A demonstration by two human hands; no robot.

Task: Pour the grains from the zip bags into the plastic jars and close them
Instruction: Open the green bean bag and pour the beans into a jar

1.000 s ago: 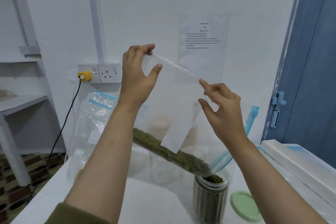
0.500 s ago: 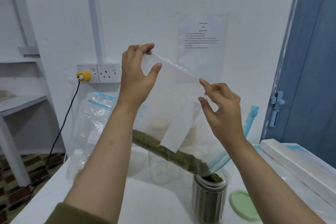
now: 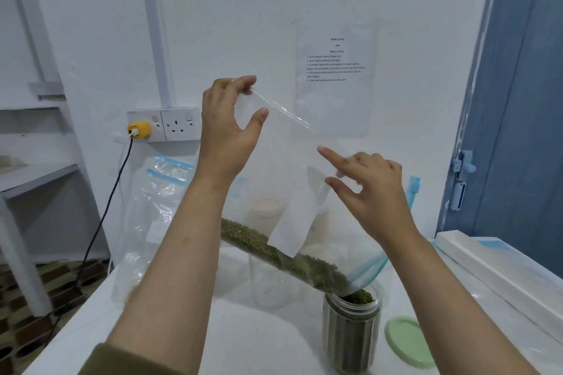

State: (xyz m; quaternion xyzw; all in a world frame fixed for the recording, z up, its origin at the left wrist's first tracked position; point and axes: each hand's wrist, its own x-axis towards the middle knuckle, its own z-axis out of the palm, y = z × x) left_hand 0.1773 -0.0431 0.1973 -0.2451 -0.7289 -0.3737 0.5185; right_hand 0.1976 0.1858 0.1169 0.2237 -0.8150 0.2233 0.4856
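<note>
I hold a clear zip bag upside down and tilted over a plastic jar. My left hand pinches the bag's upper corner between fingertips and thumb. Lower and to the right, my right hand holds the same edge with curled fingers, its index finger and thumb spread apart. Green grains lie along the bag's low side and run through its blue zip mouth into the jar, which is full nearly to the rim. The jar's pale green lid lies flat on the table beside it.
An empty clear jar and a jar of pale grains stand behind the bag. More zip bags lean against the wall at left. A long white box lies at right on the white table. A black cable hangs from the wall socket.
My right hand has dropped a little, and its index finger and thumb have opened apart on the bag's edge. My left hand keeps its pinch. Grains keep sliding toward the jar.
</note>
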